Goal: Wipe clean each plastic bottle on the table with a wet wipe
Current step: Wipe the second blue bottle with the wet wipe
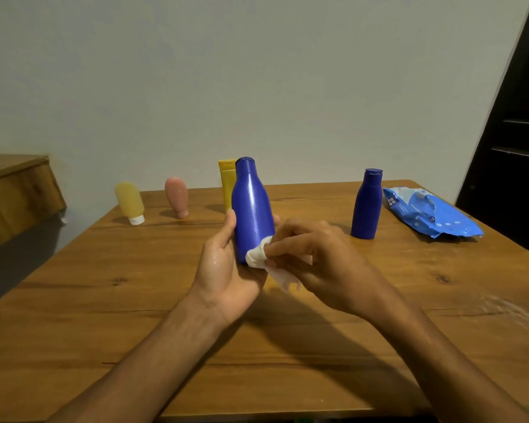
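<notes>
Wood marks the far left, where the corner of a separate brown cabinet (pixel 16 190) stands against the pale wall (pixel 257 71). On the wooden table (pixel 104 300), along its far edge, a pale yellow bottle (pixel 129 200) stands upside down on its white cap, leaning a little to the left. Just to its right, apart from it, a pink bottle (pixel 177 196) also stands on its cap. Further right a yellow tube (pixel 226 184) stands upright, partly hidden behind the large blue bottle (pixel 252 206).

That bottle is held upright above the middle of the table, cap on top. The left hand (pixel 226 270) grips it low down: the base sits in the palm, the thumb lies up the left side, and fingertips show round the far right side. The right hand (pixel 321 264) has its fingers bunched together, pinching a crumpled white wet wipe (pixel 258 258) and pressing it against the lower right of the bottle. A loose end of the wipe hangs below the fingers.

To the right, a small blue bottle (pixel 367 206) stands upright on the table, well apart from the hands. Near it lies a blue pack of wipes (pixel 428 213), torn open at the top, close to the far right corner. A dark shelf unit (pixel 513 141) rises behind the right edge
</notes>
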`<state>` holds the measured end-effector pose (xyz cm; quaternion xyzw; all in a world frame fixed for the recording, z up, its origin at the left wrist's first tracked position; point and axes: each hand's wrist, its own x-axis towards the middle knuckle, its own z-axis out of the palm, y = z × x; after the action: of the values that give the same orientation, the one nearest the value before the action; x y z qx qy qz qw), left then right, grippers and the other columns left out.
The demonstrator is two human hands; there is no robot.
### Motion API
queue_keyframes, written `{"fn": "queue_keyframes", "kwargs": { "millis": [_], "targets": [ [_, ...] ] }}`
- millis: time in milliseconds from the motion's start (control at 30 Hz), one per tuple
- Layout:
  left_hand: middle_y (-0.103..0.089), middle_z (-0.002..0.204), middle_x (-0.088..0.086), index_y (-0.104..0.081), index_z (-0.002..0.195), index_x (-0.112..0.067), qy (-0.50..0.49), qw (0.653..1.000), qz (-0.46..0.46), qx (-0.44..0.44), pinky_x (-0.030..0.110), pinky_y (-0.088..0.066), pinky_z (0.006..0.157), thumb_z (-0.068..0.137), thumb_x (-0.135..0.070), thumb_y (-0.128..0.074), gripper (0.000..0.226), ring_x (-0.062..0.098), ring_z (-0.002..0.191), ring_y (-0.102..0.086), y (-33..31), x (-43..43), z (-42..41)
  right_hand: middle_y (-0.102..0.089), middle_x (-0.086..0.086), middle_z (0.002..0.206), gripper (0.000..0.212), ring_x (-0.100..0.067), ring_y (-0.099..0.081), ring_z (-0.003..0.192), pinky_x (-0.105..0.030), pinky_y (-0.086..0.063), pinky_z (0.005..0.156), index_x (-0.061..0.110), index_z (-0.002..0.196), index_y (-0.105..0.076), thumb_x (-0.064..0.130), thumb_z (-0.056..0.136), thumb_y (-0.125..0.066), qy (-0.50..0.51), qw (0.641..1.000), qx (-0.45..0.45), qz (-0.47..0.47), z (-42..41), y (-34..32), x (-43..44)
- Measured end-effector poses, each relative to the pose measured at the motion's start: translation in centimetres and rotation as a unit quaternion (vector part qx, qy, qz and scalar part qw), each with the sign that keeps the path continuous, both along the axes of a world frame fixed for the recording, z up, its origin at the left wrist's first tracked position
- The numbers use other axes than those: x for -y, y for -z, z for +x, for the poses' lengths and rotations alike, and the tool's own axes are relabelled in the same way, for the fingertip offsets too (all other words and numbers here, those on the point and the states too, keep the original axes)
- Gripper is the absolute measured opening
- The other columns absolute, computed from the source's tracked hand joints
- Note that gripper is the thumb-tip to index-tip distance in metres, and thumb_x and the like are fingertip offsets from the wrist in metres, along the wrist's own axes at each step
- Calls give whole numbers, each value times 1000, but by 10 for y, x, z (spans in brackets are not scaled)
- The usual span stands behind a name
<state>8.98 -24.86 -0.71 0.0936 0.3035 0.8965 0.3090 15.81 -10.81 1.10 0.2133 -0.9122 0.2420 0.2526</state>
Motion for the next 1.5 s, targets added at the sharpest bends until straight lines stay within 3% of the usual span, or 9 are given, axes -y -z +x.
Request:
{"fn": "queue_keyframes", "kwargs": {
  "millis": [100,267,433,700,933,1067,1167,1333,1500],
  "targets": [
    [-62,110,14,-51,139,-9,-3,1000,-6,-18,34,-55,85,97,-48,-48,57,22,97,-64,-2,0,-1,-61,12,101,24,-1,-57,96,-17,-50,77,25,106,-68,23,83,-63,-22,997,28,-75,3,-8,-5],
    [-64,110,15,-51,138,-6,9,1000,-20,-19,39,-57,83,95,-42,-53,56,25,100,-65,0,-1,0,-61,8,102,25,-4,-57,96,-26,-52,79,21,109,-68,19,84,-65,7,995,9,-100,5,-8,1],
    [-66,86,11,-56,126,-5,22,999,-21,-23,34,-57,69,90,-37,-58,48,21,83,-65,-1,-3,5,-58,9,100,25,-3,-55,94,-19,-49,75,23,109,-67,22,85,-65,7,997,-23,-73,5,-4,9],
    [-61,105,14,-59,130,-7,20,999,-10,-25,40,-45,96,83,-36,-64,56,26,100,-59,-2,-4,9,-55,7,101,27,-10,-53,92,-28,-51,73,27,110,-65,28,83,-67,29,997,-54,-54,5,3,13],
    [-61,111,13,-59,133,-13,30,997,-37,-62,45,-34,112,89,-48,-56,56,26,110,-55,-3,-2,4,-58,2,96,34,-13,-57,79,-35,-53,62,26,107,-64,44,83,-48,85,989,-111,-50,3,4,13],
    [-67,111,13,-60,130,-12,2,992,-91,-82,40,-53,89,77,-44,-65,62,25,101,-65,-1,-6,9,-59,-1,96,28,-15,-58,82,-36,-54,64,23,108,-66,36,85,-57,86,987,-111,-79,3,4,11],
    [-71,106,13,-62,126,-11,-9,992,-99,-80,39,-54,79,72,-39,-68,62,24,97,-68,1,-10,12,-60,-3,95,23,-16,-59,82,-37,-54,64,17,106,-67,25,84,-66,98,985,-113,-88,2,6,11],
    [-70,117,11,-63,126,-16,-7,989,-105,-101,47,-48,100,74,-37,-67,56,28,116,-62,5,-11,10,-59,-2,93,21,-13,-58,80,-32,-54,64,13,105,-67,18,84,-66,123,979,-133,-95,2,5,12],
    [-65,128,13,-59,132,-20,15,990,-80,-115,53,-37,111,82,-32,-64,52,30,123,-58,6,-10,9,-60,-3,96,24,-9,-58,82,-16,-48,65,13,108,-66,16,84,-66,148,968,-159,-123,3,3,11]
  ]
}}
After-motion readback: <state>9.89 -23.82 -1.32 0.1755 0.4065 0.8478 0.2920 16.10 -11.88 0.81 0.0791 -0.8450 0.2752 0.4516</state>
